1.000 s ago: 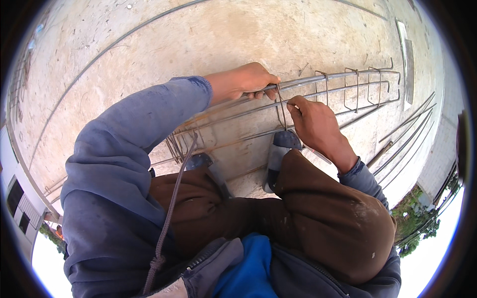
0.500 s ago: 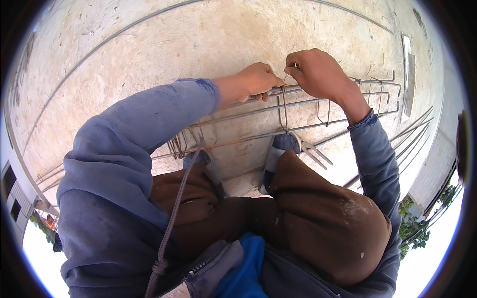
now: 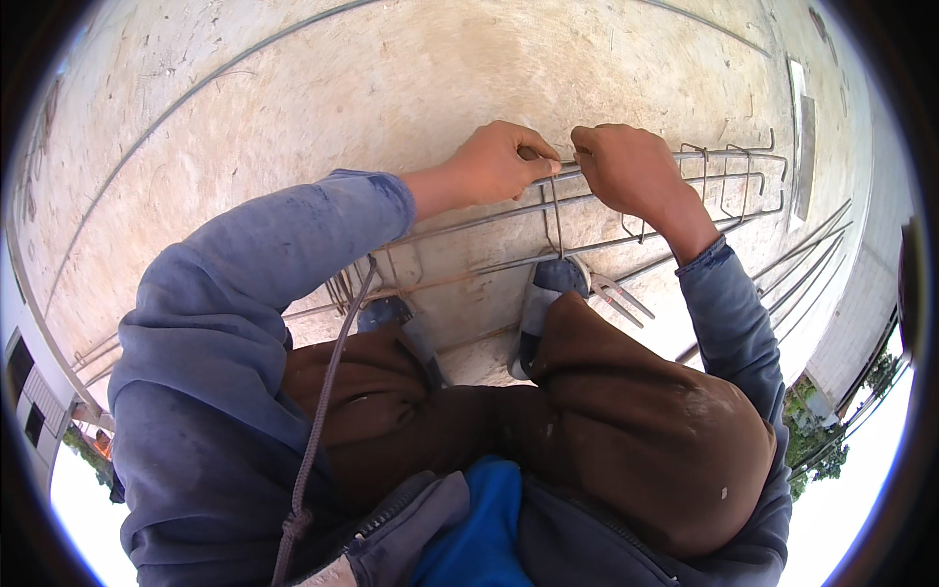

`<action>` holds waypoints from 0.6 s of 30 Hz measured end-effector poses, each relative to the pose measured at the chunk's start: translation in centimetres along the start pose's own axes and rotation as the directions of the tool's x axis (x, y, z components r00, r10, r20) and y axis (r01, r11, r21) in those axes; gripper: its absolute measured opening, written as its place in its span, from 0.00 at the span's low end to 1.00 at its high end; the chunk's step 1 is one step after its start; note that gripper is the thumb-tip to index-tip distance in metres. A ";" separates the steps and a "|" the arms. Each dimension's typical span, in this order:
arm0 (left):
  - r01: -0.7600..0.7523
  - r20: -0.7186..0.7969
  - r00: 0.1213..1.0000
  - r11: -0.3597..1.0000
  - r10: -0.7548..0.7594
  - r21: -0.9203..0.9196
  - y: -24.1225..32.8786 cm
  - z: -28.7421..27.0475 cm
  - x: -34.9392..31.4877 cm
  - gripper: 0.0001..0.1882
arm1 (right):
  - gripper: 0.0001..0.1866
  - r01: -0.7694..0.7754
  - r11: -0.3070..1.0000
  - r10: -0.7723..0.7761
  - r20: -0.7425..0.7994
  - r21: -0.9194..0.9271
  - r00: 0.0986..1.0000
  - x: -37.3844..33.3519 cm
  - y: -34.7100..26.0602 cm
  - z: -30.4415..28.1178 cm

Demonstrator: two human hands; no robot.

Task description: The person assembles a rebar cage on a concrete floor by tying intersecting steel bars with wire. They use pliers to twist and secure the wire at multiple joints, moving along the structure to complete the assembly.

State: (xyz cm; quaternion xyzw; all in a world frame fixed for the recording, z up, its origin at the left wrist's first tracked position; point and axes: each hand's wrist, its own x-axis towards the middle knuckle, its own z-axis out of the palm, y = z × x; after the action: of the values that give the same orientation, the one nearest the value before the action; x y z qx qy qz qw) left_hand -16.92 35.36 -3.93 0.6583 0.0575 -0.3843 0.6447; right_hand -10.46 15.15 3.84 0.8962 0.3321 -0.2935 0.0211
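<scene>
A long cage of steel rebar (image 3: 479, 270) lies across in front of my feet, with bent stirrups set along it. At the top bar, by one rectangular stirrup (image 3: 557, 220), my left hand (image 3: 494, 166) is closed, thumb and finger pinched on thin tie wire at the bar. Just right of it, my right hand (image 3: 631, 171) is also closed, knuckles up, its fingertips pinched on the wire. The fingers hide most of the wire. A small gap separates the two hands.
A tool with two prong-like handles (image 3: 622, 298) lies beside my right shoe (image 3: 559, 276). Loose bars (image 3: 807, 256) lie at the right, near a flat metal strip (image 3: 807, 157). Several bent stirrups (image 3: 339, 291) sit by my left shoe (image 3: 383, 311). A cord (image 3: 328, 411) hangs before me.
My right hand has come down and turned knuckles-up beside the bar. My left hand has shifted slightly, thumb and finger now pinched at the stirrup. The thin wire, visible between them before, is mostly hidden.
</scene>
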 end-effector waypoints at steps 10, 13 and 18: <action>0.018 0.122 0.992 1.000 -0.021 0.023 -0.1 -1.3 0.2 0.18 | 0.05 0.197 0.959 -0.175 -0.119 0.202 0.977 -2.5 -4.0 1.9; 0.206 0.227 0.961 0.954 -0.155 -0.219 0.0 -3.2 1.2 0.24 | 0.07 0.205 0.964 -0.188 -0.111 0.168 0.976 0.7 -3.1 0.9; 0.218 0.106 0.971 0.976 -0.216 -0.006 1.2 -3.9 -0.3 0.27 | 0.12 0.078 0.993 -0.081 -0.028 -0.089 0.996 1.8 -0.6 0.2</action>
State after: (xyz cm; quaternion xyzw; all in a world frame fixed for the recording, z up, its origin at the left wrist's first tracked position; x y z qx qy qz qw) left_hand -14.78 38.75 -3.30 0.6213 0.0986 -0.4858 0.6068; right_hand -9.83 16.57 2.84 0.8851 0.3802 -0.2650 0.0434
